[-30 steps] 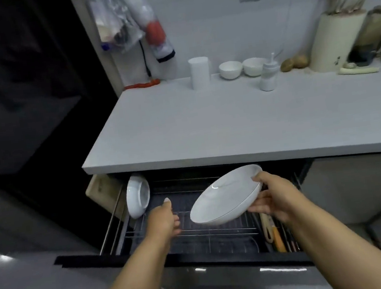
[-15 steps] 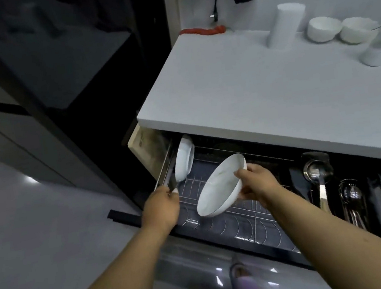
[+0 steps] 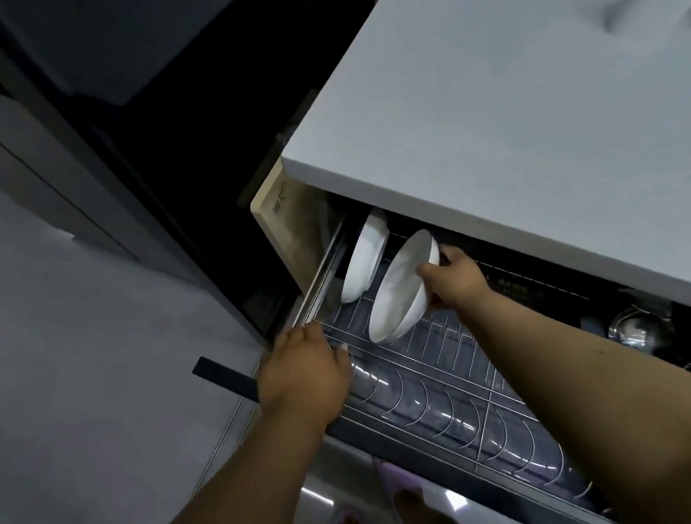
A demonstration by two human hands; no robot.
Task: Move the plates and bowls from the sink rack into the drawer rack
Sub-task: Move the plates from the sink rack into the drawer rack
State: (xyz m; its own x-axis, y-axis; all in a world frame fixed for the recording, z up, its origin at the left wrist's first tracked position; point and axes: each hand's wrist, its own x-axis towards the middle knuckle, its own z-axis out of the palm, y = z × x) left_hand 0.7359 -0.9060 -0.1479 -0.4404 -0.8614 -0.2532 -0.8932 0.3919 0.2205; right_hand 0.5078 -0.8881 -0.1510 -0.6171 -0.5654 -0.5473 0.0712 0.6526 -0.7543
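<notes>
Our right hand [image 3: 451, 280] grips a white bowl [image 3: 400, 287], tilted on edge in the drawer rack [image 3: 452, 384] under the counter [image 3: 513, 116], beside another bowl [image 3: 363, 259]. Our left hand [image 3: 305, 368] grasps the rack's corner. The cutting board's [image 3: 285, 221] writing is illegible.

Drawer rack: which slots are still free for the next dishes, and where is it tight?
Crowded at the far left: one bowl stands by the rail, and the right hand holds a second bowl just beside it. The wire slots running right toward the utensil compartment are bare. The left hand grips the front-left corner.
</notes>
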